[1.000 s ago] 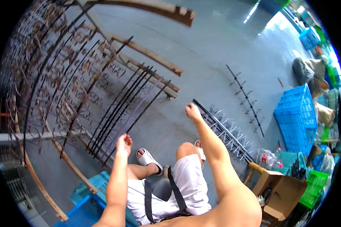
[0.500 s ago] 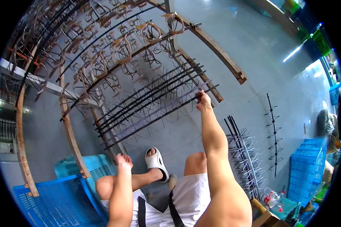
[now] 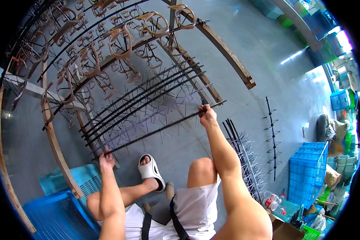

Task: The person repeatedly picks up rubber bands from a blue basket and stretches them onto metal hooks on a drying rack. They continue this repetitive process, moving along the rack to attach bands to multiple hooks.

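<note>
A long black rod with thin wire hooks (image 3: 156, 131) slants across in front of me, lower at its left end. My left hand (image 3: 107, 160) is closed around that left end. Near the other end, my right hand (image 3: 207, 115) grips the same rod with curled fingers. Just beyond it lies a purple-tinted hooked rod (image 3: 156, 114). Several more black hooked rods (image 3: 144, 96) rest side by side across the lower bars of a wooden rack (image 3: 64, 154). Brown looped pieces (image 3: 120, 42) hang from the rack's upper rods.
More hooked rods (image 3: 244, 156) lie bunched right of my knee, and a single one (image 3: 273, 138) lies farther right on the floor. Blue crates stand at the right (image 3: 308, 172) and lower left (image 3: 62, 216). Plastic bottles (image 3: 273, 202) sit near an open cardboard box (image 3: 286, 230).
My left hand, closed off the rod's end before, now grips it. The rod's right end has shifted slightly away from the rods behind. The whole view has turned a little to the right.
</note>
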The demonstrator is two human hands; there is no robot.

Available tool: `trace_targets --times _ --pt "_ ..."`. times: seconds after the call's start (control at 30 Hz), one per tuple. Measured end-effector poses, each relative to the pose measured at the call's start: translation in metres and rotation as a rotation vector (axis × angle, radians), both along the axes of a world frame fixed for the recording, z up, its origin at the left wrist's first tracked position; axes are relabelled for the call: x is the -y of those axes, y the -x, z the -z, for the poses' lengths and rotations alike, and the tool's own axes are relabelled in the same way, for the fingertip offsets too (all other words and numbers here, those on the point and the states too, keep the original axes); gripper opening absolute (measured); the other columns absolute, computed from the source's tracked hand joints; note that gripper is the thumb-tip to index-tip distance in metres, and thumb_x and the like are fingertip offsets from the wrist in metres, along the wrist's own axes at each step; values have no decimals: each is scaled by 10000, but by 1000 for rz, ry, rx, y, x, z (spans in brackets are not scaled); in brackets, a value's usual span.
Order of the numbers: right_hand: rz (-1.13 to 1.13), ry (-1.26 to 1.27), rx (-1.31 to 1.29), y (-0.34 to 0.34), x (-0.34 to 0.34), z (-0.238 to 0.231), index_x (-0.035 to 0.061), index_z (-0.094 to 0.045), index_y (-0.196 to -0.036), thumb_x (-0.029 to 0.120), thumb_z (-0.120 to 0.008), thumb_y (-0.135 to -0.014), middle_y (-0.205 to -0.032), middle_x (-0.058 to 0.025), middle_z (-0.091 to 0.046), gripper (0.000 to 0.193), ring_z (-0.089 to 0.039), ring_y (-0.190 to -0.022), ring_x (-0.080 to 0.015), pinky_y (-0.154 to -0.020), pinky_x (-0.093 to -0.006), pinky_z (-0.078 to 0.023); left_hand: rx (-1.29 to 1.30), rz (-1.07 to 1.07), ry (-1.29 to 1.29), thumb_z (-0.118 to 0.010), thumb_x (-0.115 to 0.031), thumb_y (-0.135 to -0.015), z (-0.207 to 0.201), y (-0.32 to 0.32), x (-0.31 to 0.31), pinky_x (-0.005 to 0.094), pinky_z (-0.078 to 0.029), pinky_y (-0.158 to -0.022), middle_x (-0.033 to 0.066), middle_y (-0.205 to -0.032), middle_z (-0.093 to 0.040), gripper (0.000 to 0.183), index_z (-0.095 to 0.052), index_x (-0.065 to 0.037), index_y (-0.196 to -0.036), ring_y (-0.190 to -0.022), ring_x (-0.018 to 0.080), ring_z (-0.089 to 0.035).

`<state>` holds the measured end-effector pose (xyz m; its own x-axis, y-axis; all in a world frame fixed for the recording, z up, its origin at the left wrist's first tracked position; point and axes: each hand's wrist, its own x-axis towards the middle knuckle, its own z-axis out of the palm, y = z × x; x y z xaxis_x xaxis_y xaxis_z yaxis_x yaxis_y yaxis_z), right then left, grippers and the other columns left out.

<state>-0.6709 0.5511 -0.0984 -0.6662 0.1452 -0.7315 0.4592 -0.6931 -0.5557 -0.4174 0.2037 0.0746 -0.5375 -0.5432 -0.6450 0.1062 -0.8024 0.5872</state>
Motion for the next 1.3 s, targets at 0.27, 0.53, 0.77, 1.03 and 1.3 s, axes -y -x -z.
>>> trace_targets --times 0.27,0.53,0.77,1.03,1.3 --pt "-6 149 -231 -40 -37 -58 42 -497 -933 202 -452 -952 -819 -84 -581 167 -528 -682 -190 -638 -300 -466 32 -23 -79 -495 -197 -910 -10 -43 -34 226 -404 -532 64 -803 -577 194 -550 -11 -926 -529 137 -428" --pt "-138 42 -619 -1 -55 -230 -10 -517 -943 198 -498 -935 -864 -113 -579 208 -571 -732 -221 -701 -316 -496 -41 -126 -142 -486 -207 -925 -44 -98 -70 216 -394 -545 71 -843 -587 225 -551 3 -970 -532 136 -410" --pt "-383 -18 -488 27 -48 -205 -22 -514 -1035 154 -517 -914 -937 -151 -594 213 -605 -824 -277 -755 -355 -518 -311 -241 81 -470 -131 -924 -99 -110 -98 246 -418 -716 83 -963 -586 195 -545 5 -1042 -773 167 -468" --pt "-285 -242 -309 -26 -74 -198 100 -517 -870 267 -534 -885 -833 -35 -567 169 -578 -718 -154 -624 -289 -431 -349 -180 489 -458 -67 -914 -117 -129 -59 284 -447 -857 89 -1038 -576 186 -537 -10 -1072 -984 198 -536" --pt "-533 -438 -676 -249 30 -271 58 -558 -978 151 -585 -839 -845 -41 -573 170 -538 -704 -127 -648 -262 -464 -391 -84 497 -456 -93 -915 -101 -106 -53 289 -445 -828 86 -1010 -574 175 -536 -18 -1051 -948 198 -535"
